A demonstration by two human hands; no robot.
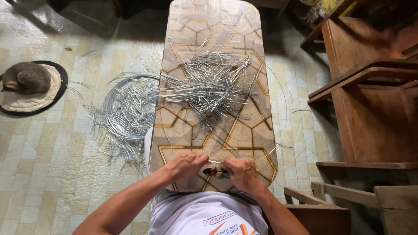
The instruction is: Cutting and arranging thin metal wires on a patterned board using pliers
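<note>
**Operator:** Far left on the floor (52, 174) I see a grey cat (27, 77) curled on a round mat (13, 106), well apart from the work. Next comes a coil of wire (126, 109) with loose cut lengths strewn about it, lying just beside the counter (174, 130).

**Second:** And on the counter itself?

**Operator:** A heap of cut wire pieces (213, 82) sits mid-board, beyond the hands. Nearer me, my left hand (186, 164) has its fingers closed in a pinch on one end of a short wire piece (214, 162). My right hand (242, 173) is curled shut around a small dark tool (215, 172), pliers I think, though the hand hides most of it, and it also meets the wire's other end.

**Second:** Which step is that?

**Operator:** I judge it to be working a single piece, bending or cutting; I can't tell which. The next move calls for a firm left pinch while the tool bites squarely. At far right stands wooden furniture (370, 95).
</note>
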